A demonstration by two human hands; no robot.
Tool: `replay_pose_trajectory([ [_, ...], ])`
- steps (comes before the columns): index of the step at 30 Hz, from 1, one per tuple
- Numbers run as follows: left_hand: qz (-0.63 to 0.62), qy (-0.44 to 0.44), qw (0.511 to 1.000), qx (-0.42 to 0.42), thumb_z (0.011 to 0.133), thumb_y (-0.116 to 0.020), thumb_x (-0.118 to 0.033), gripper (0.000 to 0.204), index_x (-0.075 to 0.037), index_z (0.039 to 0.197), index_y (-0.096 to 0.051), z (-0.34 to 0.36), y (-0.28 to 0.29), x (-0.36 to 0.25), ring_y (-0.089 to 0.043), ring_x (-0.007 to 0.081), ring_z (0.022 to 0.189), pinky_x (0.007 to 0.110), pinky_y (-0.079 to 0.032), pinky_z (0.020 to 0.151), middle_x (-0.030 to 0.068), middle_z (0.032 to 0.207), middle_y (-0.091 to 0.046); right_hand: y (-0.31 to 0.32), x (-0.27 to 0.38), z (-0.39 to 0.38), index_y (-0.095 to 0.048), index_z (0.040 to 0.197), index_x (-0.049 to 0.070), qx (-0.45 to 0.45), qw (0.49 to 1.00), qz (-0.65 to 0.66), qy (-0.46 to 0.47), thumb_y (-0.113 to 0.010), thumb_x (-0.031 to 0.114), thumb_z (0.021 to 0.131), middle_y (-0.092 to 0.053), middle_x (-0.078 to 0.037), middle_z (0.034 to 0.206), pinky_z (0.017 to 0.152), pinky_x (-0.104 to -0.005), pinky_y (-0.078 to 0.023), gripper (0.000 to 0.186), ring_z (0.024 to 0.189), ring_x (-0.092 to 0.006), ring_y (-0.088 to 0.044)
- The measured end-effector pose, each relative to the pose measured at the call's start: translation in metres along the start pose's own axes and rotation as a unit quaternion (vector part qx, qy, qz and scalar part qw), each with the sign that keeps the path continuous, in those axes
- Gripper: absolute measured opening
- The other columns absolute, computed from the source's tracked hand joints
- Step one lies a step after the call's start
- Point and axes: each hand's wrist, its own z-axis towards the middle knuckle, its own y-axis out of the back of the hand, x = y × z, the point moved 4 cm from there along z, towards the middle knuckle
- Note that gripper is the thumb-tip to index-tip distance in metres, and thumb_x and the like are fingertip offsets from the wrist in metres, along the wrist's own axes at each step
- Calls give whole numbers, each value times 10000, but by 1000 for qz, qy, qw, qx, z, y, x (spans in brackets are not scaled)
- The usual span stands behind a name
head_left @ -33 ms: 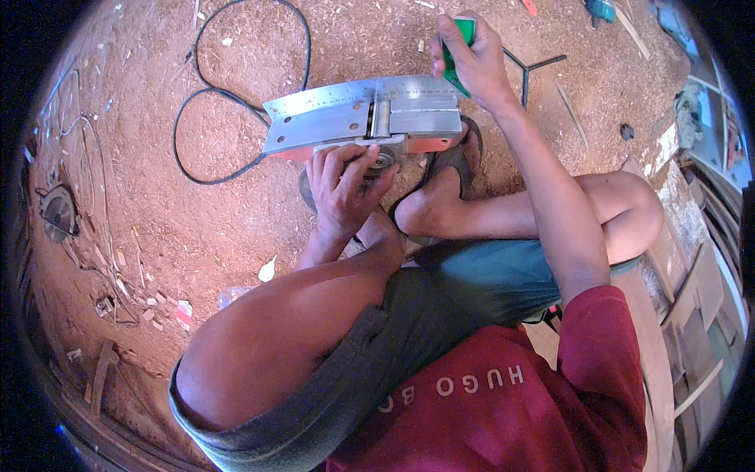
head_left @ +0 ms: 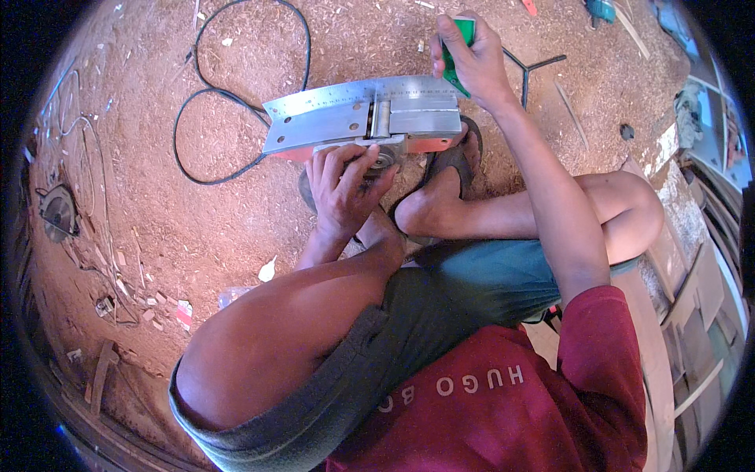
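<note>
An electric hand planer with an orange body is turned sole up between my feet. Its metal sole and the cutter drum across its middle face me. My left hand is closed on the planer's near side, fingers curled by a round wheel-like part. A try square has its green handle in my right hand, at the planer's far right corner. The square's marked steel blade stretches along the far edge of the sole. The underside of the planer is hidden.
A black cord loops over the sawdust-strewn ground beyond the planer. A circular saw lies at the far left. Boards are stacked on the right. A teal tool shows at the top right. My sandalled foot is beside the planer.
</note>
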Motion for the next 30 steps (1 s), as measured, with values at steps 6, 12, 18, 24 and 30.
replay_pose_trajectory([
  [6, 1, -3, 1000, -5, 689, -930, -238, 474, -131, 1111, -744, 1, 0, 0, -626, 234, 953, 404, -438, 798, 14, 1053, -658, 0, 1, 1, -504, 990, 72, -2, 1000, -16, 0, -625, 383, 1055, -625, -55, 744, 530, -284, -543, 339, 593, -105, -615],
  [12, -5, -4, 1000, -4, 698, -928, -225, 456, -121, 1103, -747, 1, -1, 0, -623, 239, 954, 407, -440, 805, 17, 1050, -655, 0, 3, 0, -513, 995, 61, -3, 999, -43, 17, -622, 387, 1056, -639, -52, 756, 532, -279, -547, 349, 593, -96, -620],
  [18, 0, -4, 1000, 2, 697, -929, -219, 464, -114, 1110, -747, -1, -1, 0, -622, 244, 966, 410, -447, 821, 22, 1055, -657, 1, 1, 1, -517, 1002, 57, 1, 999, -29, 14, -620, 381, 1058, -641, -53, 758, 527, -278, -543, 345, 590, -98, -619],
  [24, -5, -8, 1000, 0, 701, -927, -217, 471, -115, 1123, -743, 0, 0, -1, -622, 249, 974, 411, -454, 823, 28, 1064, -658, 1, 4, -1, -518, 1007, 54, -3, 999, -32, 16, -625, 385, 1053, -639, -53, 755, 525, -276, -542, 351, 588, -97, -618],
  [30, -12, -11, 1000, 0, 705, -924, -215, 477, -117, 1133, -739, 0, 0, 0, -622, 250, 975, 412, -458, 820, 30, 1070, -658, 0, 3, -1, -507, 988, 61, -5, 999, -40, 18, -628, 398, 1049, -637, -50, 743, 523, -278, -542, 363, 587, -99, -620],
])
